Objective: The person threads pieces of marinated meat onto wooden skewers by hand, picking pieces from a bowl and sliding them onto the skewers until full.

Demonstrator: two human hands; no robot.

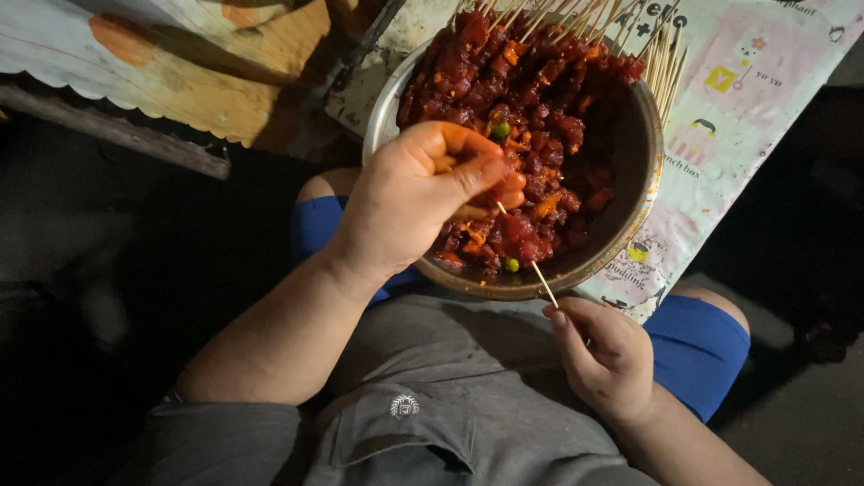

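A round metal bowl (645, 193) rests on my lap, full of dark red marinated meat chunks (526, 99) with bits of orange and green vegetable. My left hand (414, 193) reaches over the bowl's near rim, its fingers pinching a piece of meat at the skewer's tip. My right hand (605, 360) sits below the bowl and grips the lower end of a thin wooden skewer (543, 281), which slants up into the meat. A bundle of bare wooden skewers (661, 58) leans on the bowl's far right rim.
A plastic sheet printed with cartoon pictures (747, 81) lies under and to the right of the bowl. A patterned mat (180, 63) lies at the upper left. My grey shirt (450, 405) and blue shorts (697, 346) fill the bottom. The surroundings are dark.
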